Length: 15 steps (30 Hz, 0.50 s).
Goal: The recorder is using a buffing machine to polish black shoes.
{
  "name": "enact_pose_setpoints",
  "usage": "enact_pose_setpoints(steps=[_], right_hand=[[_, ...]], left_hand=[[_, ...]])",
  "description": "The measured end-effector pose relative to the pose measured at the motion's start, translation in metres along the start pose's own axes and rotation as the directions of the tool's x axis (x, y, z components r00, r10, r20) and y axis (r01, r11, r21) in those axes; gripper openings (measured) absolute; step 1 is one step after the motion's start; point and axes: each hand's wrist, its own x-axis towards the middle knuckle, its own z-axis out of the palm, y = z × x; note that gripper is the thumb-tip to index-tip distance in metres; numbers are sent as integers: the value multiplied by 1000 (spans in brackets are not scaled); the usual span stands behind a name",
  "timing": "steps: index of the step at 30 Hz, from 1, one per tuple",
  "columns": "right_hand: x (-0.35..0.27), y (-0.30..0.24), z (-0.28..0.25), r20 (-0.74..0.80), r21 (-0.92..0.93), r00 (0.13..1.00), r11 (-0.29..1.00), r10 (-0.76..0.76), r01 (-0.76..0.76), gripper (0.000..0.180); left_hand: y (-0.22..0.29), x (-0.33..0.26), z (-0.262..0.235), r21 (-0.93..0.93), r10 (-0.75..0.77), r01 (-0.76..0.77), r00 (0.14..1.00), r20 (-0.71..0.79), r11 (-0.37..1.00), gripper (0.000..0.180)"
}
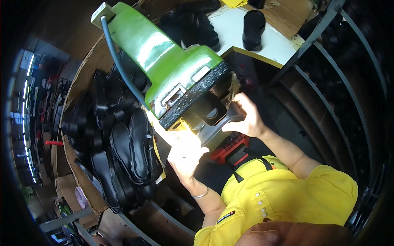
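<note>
A green machine head (164, 53) with a black speckled lower edge reaches over the work spot. Beneath it, a bright lamp glare washes out part of my left hand (184, 153), whose fingers go up under the machine's edge near a brush-like yellowish part (179, 125). Its grip is lost in the glare. My right hand (248, 117) is closed, thumb and fingers pinching the right end of a grey curved piece (219, 129). That piece runs from the right hand toward the left one. Just behind it is a dark part with a pale half-round spot; its kind is unclear.
A large cardboard box (88, 61) full of black shoes (133, 147) stands at the left. More black footwear (253, 30) lies on a white tabletop (273, 45) beyond the machine. Metal racks (324, 90) curve along the right. A blue-grey cable (119, 65) hangs down the machine's side.
</note>
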Motion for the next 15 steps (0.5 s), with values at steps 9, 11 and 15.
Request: enact_pose_setpoints(steps=[9, 11, 15], right_hand=[[36, -17, -55, 5, 222, 984, 959, 179, -175, 67], [39, -16, -53, 37, 267, 981, 944, 190, -193, 67], [35, -11, -43, 91, 332, 978, 920, 189, -209, 66]], left_hand=[[9, 12, 52, 231, 250, -200, 945, -212, 952, 52], [10, 19, 49, 245, 271, -218, 940, -207, 945, 49], [23, 32, 32, 325, 313, -246, 934, -171, 913, 47]])
